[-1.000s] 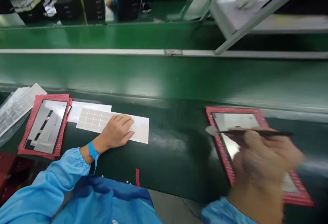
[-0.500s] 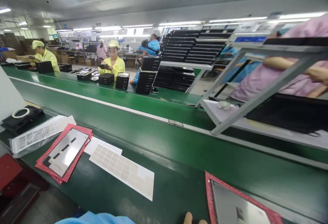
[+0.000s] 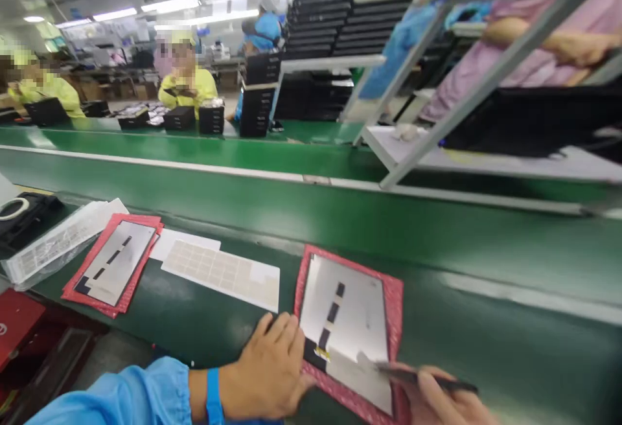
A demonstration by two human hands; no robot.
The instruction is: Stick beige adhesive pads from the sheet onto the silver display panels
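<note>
The left grip point(image 3: 265, 367) lies spread, pressing the edge of the red padded mat point(image 3: 396, 321) steady, while the right grip point(image 3: 442, 399) pinches a slim black tool point(image 3: 427, 378) low over the silver display panel point(image 3: 345, 315) on that mat.

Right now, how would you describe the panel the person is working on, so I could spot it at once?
On the green workbench, find the red mat at the person's hands. On it lies a silver panel, with the left hand against its edge and the right hand holding a dark tool over it; the other panel lies farther left, past a white sheet, untouched.
</note>
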